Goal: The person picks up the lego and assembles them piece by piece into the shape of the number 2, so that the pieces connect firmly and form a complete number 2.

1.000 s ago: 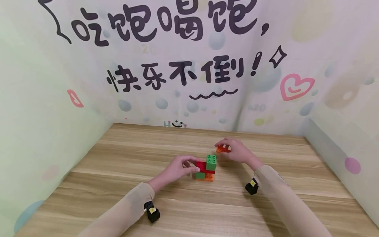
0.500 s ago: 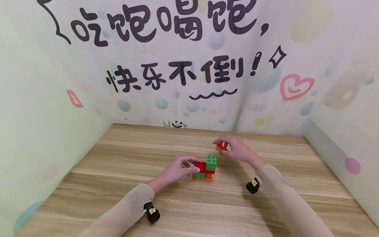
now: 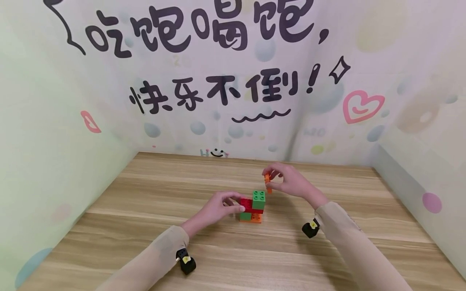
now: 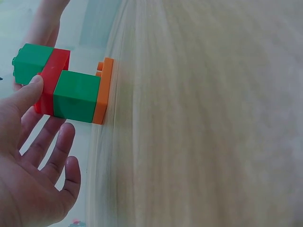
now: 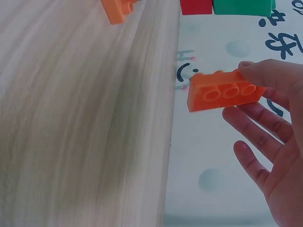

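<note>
A stack of toy building bricks stands on the table: a flat orange brick (image 4: 103, 92) at the bottom, a green brick (image 4: 77, 96) on it, then a red brick (image 3: 246, 204), with another green brick (image 3: 259, 200) on top at the right end. My left hand (image 3: 220, 208) holds the red brick at its left end, thumb in front and fingers behind. Just beyond the stack, to its right, my right hand (image 3: 289, 182) pinches a loose orange brick (image 5: 225, 91) above the table. That brick stands on end, its studs visible in the right wrist view.
The wood-grain table (image 3: 233, 258) runs back to a printed wall sheet (image 3: 218, 133). Pale side panels (image 3: 418, 194) border it left and right. A small black device hangs at each sleeve cuff.
The loose orange brick has turned from lying level to standing on end in my right hand, which has risen slightly. My left hand and the stack stay nearly still.
</note>
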Available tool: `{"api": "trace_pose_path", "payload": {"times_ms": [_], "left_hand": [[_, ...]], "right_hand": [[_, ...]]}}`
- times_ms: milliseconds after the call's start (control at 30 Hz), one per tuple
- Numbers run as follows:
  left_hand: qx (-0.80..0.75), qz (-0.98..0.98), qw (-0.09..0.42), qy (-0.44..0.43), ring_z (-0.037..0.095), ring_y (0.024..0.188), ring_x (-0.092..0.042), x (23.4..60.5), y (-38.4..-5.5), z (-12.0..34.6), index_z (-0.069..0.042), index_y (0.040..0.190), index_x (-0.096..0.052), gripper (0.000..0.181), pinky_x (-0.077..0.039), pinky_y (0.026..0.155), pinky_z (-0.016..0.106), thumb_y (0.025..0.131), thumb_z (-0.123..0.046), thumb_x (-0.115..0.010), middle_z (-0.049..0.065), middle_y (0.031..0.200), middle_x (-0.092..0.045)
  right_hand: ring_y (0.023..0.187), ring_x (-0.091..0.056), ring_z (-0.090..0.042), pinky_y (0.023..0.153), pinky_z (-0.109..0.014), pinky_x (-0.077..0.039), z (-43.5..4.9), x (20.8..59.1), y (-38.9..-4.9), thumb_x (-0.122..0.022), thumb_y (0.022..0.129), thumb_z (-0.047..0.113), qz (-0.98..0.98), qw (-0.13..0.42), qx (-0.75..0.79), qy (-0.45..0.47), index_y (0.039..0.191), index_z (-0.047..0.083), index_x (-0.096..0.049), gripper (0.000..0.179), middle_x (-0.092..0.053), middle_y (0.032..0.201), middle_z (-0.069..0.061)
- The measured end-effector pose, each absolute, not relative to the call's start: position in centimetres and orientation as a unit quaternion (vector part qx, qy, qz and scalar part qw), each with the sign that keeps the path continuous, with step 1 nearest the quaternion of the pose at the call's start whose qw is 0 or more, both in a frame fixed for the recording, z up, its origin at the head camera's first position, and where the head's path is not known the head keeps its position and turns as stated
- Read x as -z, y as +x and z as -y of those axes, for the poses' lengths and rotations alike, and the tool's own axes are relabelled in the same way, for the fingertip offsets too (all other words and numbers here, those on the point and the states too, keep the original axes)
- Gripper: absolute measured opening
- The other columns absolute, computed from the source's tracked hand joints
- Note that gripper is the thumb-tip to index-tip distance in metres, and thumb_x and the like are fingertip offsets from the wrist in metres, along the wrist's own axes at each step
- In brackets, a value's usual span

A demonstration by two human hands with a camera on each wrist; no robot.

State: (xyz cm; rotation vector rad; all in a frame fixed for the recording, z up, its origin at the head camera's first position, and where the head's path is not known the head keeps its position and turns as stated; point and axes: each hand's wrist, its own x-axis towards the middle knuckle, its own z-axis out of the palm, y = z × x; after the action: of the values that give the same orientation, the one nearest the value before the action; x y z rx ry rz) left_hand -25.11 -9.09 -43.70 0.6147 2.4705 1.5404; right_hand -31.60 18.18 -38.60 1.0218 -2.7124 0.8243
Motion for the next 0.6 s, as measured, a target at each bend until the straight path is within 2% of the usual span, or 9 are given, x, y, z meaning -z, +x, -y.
{"api": "trace_pose_path", "payload": {"times_ms": [167,400,600], "left_hand": [[-0.514,-0.829,0.079,0.207,0.015,0.084,-0.060,43.87,-25.19,9.12,-0.018,0.117,-0.072,0.030,-0.052,0.069,0.031,0.089,-0.026,-0.075,0.006,0.112,-0.071],[-0.515,-0.828,0.080,0.207,0.015,0.084,-0.061,43.95,-25.24,9.13,-0.019,0.117,-0.073,0.029,-0.053,0.069,0.032,0.089,-0.026,-0.075,0.006,0.111,-0.072],[-0.513,-0.829,0.078,0.207,0.015,0.084,-0.061,43.88,-25.23,9.14,-0.020,0.116,-0.073,0.029,-0.052,0.069,0.030,0.088,-0.026,-0.075,0.006,0.111,-0.072]], "right_hand": [[0.094,-0.065,-0.015,0.085,-0.039,-0.052,-17.90,38.32,-31.45,-0.080,0.082,0.020,0.896,0.074,-0.280,0.338,0.107,0.018,-0.064,0.030,-0.069,0.101,0.004],[0.092,-0.064,-0.012,0.083,-0.036,-0.052,-17.80,37.83,-31.28,-0.080,0.084,0.019,0.887,0.087,-0.276,0.359,0.113,0.018,-0.068,0.032,-0.071,0.107,0.005],[0.092,-0.064,-0.011,0.082,-0.035,-0.051,-17.72,37.62,-31.14,-0.080,0.083,0.021,0.888,0.092,-0.278,0.355,0.108,0.019,-0.069,0.027,-0.071,0.101,0.007]]}}
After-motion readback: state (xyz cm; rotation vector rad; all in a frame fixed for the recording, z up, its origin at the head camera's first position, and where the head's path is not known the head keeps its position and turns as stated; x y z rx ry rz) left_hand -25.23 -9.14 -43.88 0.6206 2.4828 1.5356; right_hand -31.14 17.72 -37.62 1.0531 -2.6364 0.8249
